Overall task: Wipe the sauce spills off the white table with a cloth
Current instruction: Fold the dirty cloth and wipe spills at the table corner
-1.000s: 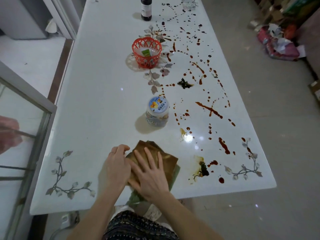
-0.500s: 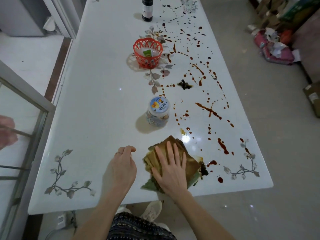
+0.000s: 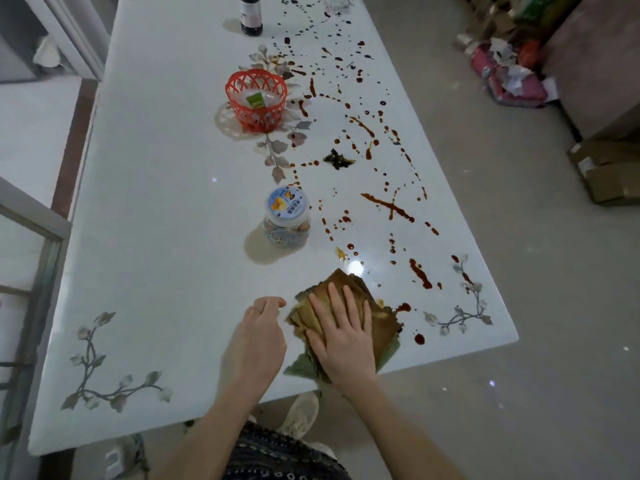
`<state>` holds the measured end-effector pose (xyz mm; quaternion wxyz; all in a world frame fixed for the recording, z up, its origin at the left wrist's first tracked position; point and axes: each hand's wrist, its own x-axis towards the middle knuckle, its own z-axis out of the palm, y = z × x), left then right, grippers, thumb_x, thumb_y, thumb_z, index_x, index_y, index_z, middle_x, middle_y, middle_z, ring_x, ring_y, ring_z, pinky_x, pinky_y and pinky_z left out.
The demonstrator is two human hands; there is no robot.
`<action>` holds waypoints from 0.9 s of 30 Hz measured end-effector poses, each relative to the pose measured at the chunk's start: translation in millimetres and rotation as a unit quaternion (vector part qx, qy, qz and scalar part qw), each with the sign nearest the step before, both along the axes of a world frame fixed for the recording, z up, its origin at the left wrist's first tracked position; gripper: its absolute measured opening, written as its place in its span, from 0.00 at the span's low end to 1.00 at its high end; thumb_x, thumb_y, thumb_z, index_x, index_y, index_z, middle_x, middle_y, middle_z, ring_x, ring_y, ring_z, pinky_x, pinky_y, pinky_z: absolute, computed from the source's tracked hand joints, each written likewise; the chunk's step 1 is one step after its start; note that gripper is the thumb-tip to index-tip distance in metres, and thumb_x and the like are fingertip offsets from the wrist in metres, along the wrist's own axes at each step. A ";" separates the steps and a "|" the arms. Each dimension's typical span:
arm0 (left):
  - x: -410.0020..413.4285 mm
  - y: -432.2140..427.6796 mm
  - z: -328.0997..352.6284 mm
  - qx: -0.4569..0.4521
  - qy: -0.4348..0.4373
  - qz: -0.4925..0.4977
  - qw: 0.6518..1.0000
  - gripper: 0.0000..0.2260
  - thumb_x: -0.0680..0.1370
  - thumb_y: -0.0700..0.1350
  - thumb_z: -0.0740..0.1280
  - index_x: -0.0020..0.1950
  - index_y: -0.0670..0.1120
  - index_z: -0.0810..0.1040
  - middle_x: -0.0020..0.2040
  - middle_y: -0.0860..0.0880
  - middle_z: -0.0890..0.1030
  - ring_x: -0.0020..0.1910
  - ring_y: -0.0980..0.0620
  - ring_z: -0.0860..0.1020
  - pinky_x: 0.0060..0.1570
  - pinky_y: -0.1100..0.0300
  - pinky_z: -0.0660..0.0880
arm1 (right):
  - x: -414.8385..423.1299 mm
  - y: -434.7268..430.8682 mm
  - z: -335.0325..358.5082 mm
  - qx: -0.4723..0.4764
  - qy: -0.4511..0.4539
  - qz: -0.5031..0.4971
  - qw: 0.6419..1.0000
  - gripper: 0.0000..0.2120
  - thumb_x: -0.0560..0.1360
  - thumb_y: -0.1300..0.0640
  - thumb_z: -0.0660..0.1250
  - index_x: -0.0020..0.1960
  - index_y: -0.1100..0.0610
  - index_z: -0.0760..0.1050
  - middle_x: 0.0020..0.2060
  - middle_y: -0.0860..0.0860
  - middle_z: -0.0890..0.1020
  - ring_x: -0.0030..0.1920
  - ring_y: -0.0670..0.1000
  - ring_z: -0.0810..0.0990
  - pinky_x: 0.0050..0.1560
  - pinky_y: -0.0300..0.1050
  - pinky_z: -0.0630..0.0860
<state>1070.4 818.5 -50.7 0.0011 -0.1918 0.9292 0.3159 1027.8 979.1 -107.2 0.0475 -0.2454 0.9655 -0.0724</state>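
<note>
Head view: a white bench (image 3: 156, 237) runs away from the person, its right half spattered with sauce spills (image 3: 388, 206).
Cloth: the folded, brown-stained cloth (image 3: 384, 325) lies flat at the bench's near edge, right of centre (a greenish corner pokes out nearest the person).
Right grip: the right grip (image 3: 346, 337) lies palm-down on the cloth, fingers straight and slightly spread, with cloth showing beyond the fingertips.
Left grip: the left grip (image 3: 258, 337) rests on the bench just left of the cloth, fingers loosely curled, holding nothing. Whether it touches the cloth's edge is hard to tell.
Beyond: jar (image 3: 286, 216), red basket (image 3: 256, 98), dark bottle (image 3: 250, 15).
</note>
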 end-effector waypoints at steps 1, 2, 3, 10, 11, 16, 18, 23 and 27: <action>-0.7 2.2 0.8 0.004 -0.002 0.002 1.000 0.18 0.72 0.30 0.59 0.59 0.46 0.73 0.57 0.49 0.75 0.55 0.49 0.75 0.52 0.52 0.75 | 7.6 3.0 -0.1 -0.001 0.002 0.016 1.000 0.26 0.82 0.38 0.48 0.79 0.43 0.57 0.79 0.51 0.57 0.79 0.56 0.52 0.74 0.63 0.52; -0.8 3.8 1.5 0.007 -0.005 0.005 1.000 0.18 0.73 0.30 0.59 0.59 0.45 0.73 0.58 0.49 0.75 0.55 0.49 0.75 0.53 0.52 0.74 | 14.0 8.1 -0.1 -0.002 0.004 0.038 0.999 0.26 0.82 0.38 0.47 0.78 0.43 0.58 0.79 0.50 0.57 0.79 0.55 0.53 0.74 0.63 0.53; -1.4 5.8 2.1 0.008 -0.006 0.006 1.000 0.19 0.73 0.29 0.59 0.59 0.44 0.74 0.58 0.48 0.76 0.56 0.49 0.75 0.53 0.52 0.74 | 16.1 15.4 0.0 -0.002 0.004 0.062 0.998 0.26 0.83 0.38 0.46 0.78 0.43 0.58 0.79 0.50 0.58 0.79 0.55 0.54 0.73 0.63 0.54; -1.3 11.6 0.7 0.002 0.007 -0.004 1.000 0.18 0.72 0.27 0.59 0.57 0.43 0.75 0.56 0.47 0.76 0.53 0.48 0.76 0.50 0.55 0.74 | -29.6 43.1 4.2 0.004 0.003 -0.005 1.000 0.27 0.82 0.37 0.42 0.78 0.44 0.58 0.78 0.50 0.59 0.78 0.55 0.55 0.73 0.63 0.54; -0.7 12.9 0.7 0.002 0.008 -0.005 1.000 0.19 0.72 0.27 0.59 0.58 0.43 0.75 0.57 0.47 0.76 0.54 0.48 0.76 0.50 0.55 0.73 | -23.2 39.9 3.8 0.002 -0.001 -0.015 1.000 0.28 0.82 0.37 0.42 0.78 0.44 0.58 0.78 0.51 0.59 0.78 0.56 0.54 0.73 0.63 0.53; 0.7 18.4 -0.7 0.016 0.004 -0.008 1.000 0.20 0.73 0.27 0.56 0.59 0.43 0.74 0.59 0.48 0.75 0.56 0.50 0.76 0.51 0.58 0.72 | 5.5 54.6 -1.9 -0.006 0.010 0.083 0.996 0.25 0.83 0.39 0.47 0.78 0.44 0.59 0.78 0.50 0.59 0.79 0.54 0.54 0.73 0.62 0.53; -0.9 18.8 -0.3 0.015 0.002 -0.004 1.000 0.21 0.72 0.26 0.56 0.60 0.42 0.74 0.60 0.47 0.75 0.57 0.50 0.76 0.51 0.57 0.72 | -13.2 64.2 -2.2 -0.001 0.019 0.072 0.997 0.25 0.83 0.38 0.45 0.78 0.43 0.58 0.78 0.49 0.59 0.79 0.54 0.54 0.73 0.61 0.52; -1.0 22.1 -0.3 0.003 -0.005 -0.003 1.000 0.23 0.72 0.26 0.57 0.64 0.41 0.73 0.62 0.45 0.75 0.58 0.46 0.75 0.55 0.54 0.71 | -16.7 50.9 -0.2 -0.030 -0.005 -0.020 0.999 0.26 0.83 0.39 0.43 0.77 0.44 0.60 0.78 0.50 0.61 0.78 0.55 0.56 0.74 0.60 0.51; 0.7 30.2 -1.7 -0.001 -0.013 -0.030 0.999 0.22 0.74 0.28 0.57 0.67 0.42 0.70 0.65 0.45 0.74 0.61 0.47 0.73 0.59 0.55 0.70 | 5.0 63.7 -6.0 -0.036 0.011 0.071 0.997 0.23 0.82 0.41 0.50 0.76 0.43 0.61 0.77 0.48 0.62 0.78 0.53 0.57 0.74 0.59 0.54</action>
